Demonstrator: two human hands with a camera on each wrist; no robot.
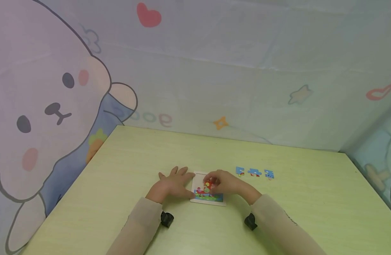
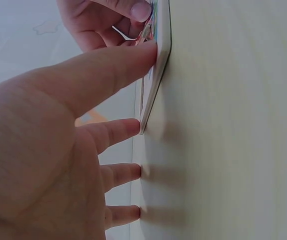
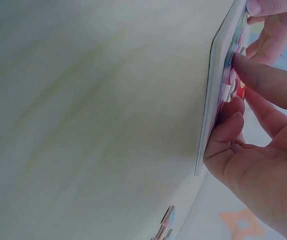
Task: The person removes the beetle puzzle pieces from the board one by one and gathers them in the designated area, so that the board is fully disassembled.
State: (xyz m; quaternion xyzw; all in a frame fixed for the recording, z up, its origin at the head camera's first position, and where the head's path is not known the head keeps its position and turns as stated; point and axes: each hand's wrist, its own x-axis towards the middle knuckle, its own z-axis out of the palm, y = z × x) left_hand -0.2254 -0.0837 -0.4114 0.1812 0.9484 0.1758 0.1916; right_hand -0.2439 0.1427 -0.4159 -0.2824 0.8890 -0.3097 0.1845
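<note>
A small white-framed jigsaw board [image 1: 208, 203] lies on the table, its lower part filled with a blue, green and red picture. My left hand [image 1: 174, 184] is spread along the board's left side. Its thumb [image 2: 128, 57] rests on the near corner and its index fingertip [image 2: 131, 127] touches the far corner, while the other fingertips stand on the table. Over the board, my right hand [image 1: 225, 181] pinches a red puzzle piece [image 1: 209, 184] between thumb and fingers, low against the picture. Curled fingers partly hide this piece and the board's right side.
Three loose blue puzzle pieces lie in a row right of the board: a left one [image 1: 239, 170], a middle one [image 1: 254, 172] and a right one [image 1: 269, 174]. A printed cloth [image 1: 195, 88] hangs behind the table [image 1: 150, 152]. Each wrist carries a black camera.
</note>
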